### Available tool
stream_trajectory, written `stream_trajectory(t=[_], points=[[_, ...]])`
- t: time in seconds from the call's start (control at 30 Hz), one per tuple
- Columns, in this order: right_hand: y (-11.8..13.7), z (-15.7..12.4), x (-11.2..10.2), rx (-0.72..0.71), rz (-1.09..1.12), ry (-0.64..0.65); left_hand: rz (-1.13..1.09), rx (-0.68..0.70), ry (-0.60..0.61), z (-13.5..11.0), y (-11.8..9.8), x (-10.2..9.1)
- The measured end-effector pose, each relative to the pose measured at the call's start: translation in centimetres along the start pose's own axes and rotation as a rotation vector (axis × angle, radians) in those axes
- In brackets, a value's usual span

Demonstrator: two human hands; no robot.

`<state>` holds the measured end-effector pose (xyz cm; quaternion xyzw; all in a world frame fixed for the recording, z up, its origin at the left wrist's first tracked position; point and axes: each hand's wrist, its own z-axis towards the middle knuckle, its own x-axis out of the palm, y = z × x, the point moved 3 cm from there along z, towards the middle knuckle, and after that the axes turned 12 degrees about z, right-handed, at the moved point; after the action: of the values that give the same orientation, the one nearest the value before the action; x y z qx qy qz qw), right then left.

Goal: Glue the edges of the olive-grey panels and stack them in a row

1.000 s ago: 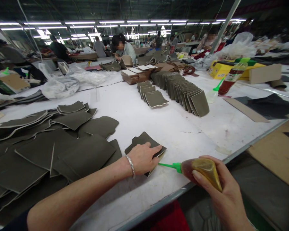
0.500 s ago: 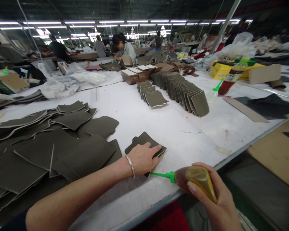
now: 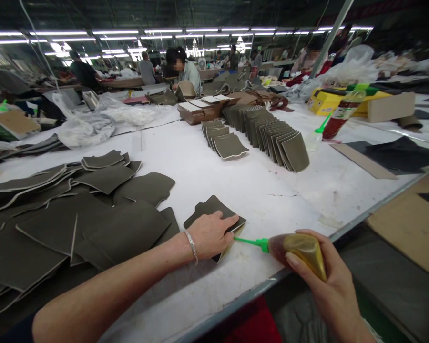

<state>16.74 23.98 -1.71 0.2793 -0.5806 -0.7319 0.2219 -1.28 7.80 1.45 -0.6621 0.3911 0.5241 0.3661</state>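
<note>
At the near edge of the tabletop (image 3: pixel 200 181), the right hand (image 3: pixel 329 290) grips a soft glue bottle (image 3: pixel 300 247) of amber liquid, fingers wrapped tight around its body; the palm side is hidden, and the wrist is cut off by the bottom of the view. The bottle's green nozzle (image 3: pixel 248 242) points left, its tip touching the lower edge of a small stack of olive-grey cut pieces (image 3: pixel 209 209). The left hand (image 3: pixel 209 235) lies flat on that stack, fingers together and pressing down, covering its near half; a silver bracelet (image 3: pixel 192 245) circles the wrist. How many pieces the stack holds cannot be told.

To the left, a loose heap of larger olive pieces (image 3: pixel 78 209) spreads to the left edge, where it runs out of view. Farther back, near the middle, a fanned row of finished pieces (image 3: pixel 271 136) stands overlapped. A second glue bottle (image 3: pixel 339 116) stands toward the far right, beside a yellow box (image 3: pixel 325 102). Beyond, other people work at distant tables, too small and blurred to make out.
</note>
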Motion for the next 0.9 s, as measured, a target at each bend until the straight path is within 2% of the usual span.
stream_trajectory(t=[0.07, 0.13, 0.3, 0.5, 0.6, 0.73, 0.8, 0.9], points=[[0.1, 0.6, -0.4, -0.041, -0.016, -0.095, -0.003, -0.004, 0.008, 0.1, 0.0, 0.0], [0.1, 0.7, -0.5, -0.061, -0.019, -0.112, -0.004, -0.006, 0.015, 0.1, 0.1, 0.1], [0.0, 0.2, 0.1, -0.019, -0.018, 0.062, -0.014, -0.003, 0.014, 0.1, 0.0, 0.1], [0.1, 1.4, -0.3, -0.069, -0.031, -0.114, -0.004, -0.004, 0.024, 0.0, 0.2, 0.1], [-0.3, 0.2, 0.1, -0.035, -0.019, -0.057, -0.011, 0.002, 0.021, 0.1, 0.1, 0.2], [-1.3, -2.6, 0.8, 0.119, 0.035, 0.074, -0.01, -0.012, 0.012, 0.0, 0.0, 0.2], [-1.7, -3.2, 1.0, 0.152, 0.071, 0.123, -0.006, -0.025, 0.014, 0.0, -0.1, 0.2], [-1.7, -3.0, 0.7, 0.123, 0.088, 0.053, -0.011, -0.03, 0.02, 0.0, -0.2, 0.0]])
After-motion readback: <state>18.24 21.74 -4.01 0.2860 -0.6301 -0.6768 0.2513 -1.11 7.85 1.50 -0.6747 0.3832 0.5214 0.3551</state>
